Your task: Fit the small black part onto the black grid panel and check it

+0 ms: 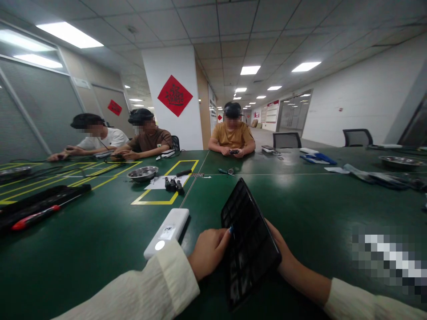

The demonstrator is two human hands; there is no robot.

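A black tablet (pixel 248 249) with a dark, reflective screen is held tilted above the green table. My left hand (pixel 210 249) is closed at its left edge, the thumb lying on the screen side with a blue tip at the nail. Behind the right edge, my right hand (pixel 283 249) supports the tablet; its fingers are mostly hidden by it. A white power bank-like block (pixel 170 229) with a small label lies on the table just beyond my left sleeve.
On the green table (pixel 316 213) are a red-handled screwdriver (pixel 36 218), a metal bowl (pixel 143 173), black cylindrical parts (pixel 174 185) on paper, pliers (pixel 227 171) and blue-white gloves (pixel 318 158). Across sit a person in a yellow shirt (pixel 232 135) and two others at left.
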